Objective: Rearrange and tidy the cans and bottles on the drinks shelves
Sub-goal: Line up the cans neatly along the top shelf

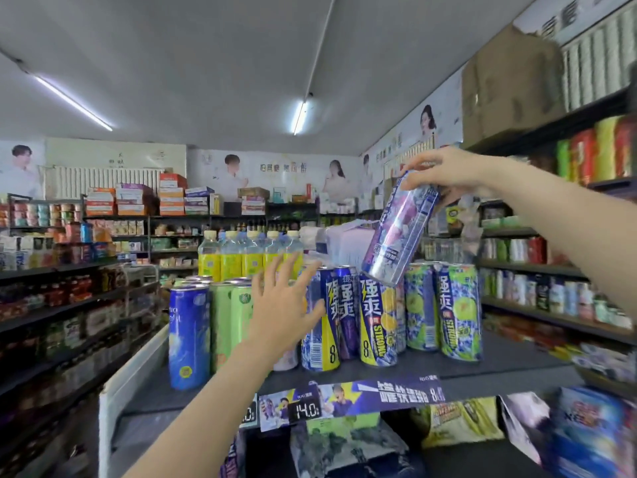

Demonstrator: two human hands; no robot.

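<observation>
My right hand grips the top of a purple and silver can and holds it tilted above the row of tall cans on the grey top shelf. Its lower rim hangs just over a blue and yellow can. My left hand is open with fingers spread in front of a blue can with a yellow stripe, and I cannot tell whether it touches it. A plain blue can and pale green cans stand at the left, and green-patterned cans at the right.
Yellow-labelled bottles stand in a row behind the cans. A price strip reading 14.0 hangs on the shelf's front edge, with packaged goods below. Stocked shelves run along the left aisle and the right wall.
</observation>
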